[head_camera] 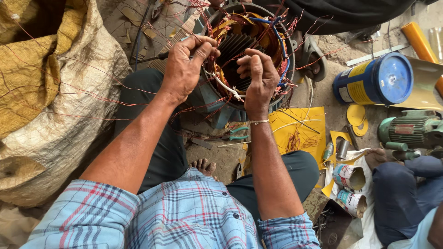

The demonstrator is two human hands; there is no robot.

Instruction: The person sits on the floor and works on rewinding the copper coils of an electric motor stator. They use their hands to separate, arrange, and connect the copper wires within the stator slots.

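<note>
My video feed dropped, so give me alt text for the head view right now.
Both hands work at the copper windings of an open motor housing: the left hand grips wires at its rim, the right hand pinches wires inside. A blue can and green motor lie to the right.

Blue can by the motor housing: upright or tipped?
Tipped. The blue can lies on its side on the ground, its round blue lid facing the camera.
</note>
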